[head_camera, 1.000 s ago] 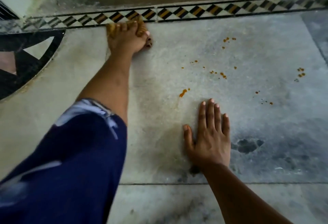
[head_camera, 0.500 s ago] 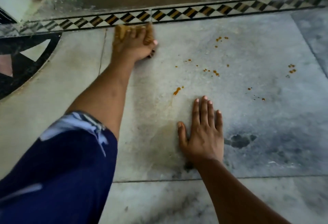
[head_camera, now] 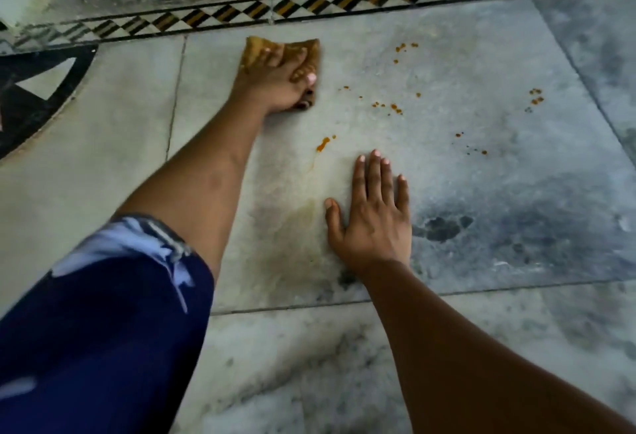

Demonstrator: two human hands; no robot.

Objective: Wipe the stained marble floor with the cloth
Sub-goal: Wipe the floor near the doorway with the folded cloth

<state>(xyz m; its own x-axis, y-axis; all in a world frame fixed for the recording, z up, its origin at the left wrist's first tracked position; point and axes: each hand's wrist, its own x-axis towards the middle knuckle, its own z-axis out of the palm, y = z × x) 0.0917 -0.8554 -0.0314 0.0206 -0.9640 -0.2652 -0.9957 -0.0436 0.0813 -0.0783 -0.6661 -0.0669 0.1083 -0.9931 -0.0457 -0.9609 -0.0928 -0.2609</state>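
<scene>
Two flat, unclenched hands: left hand (head_camera: 275, 86) atop cloth (head_camera: 256, 49), lengthwise toward border (head_camera: 344, 3); right hand (head_camera: 373, 223) on marble floor (head_camera: 464, 175)

Left arm is stretched way out, and the left hand (head_camera: 275, 84) is palm-down on the cloth (head_camera: 258, 46). Its fingers look mostly straight, but it's kinda blurry there. The right hand (head_camera: 373, 216) is nearer the body, off to the thumb side of that press. It's flat, fingers together, thumb splayed.
</scene>
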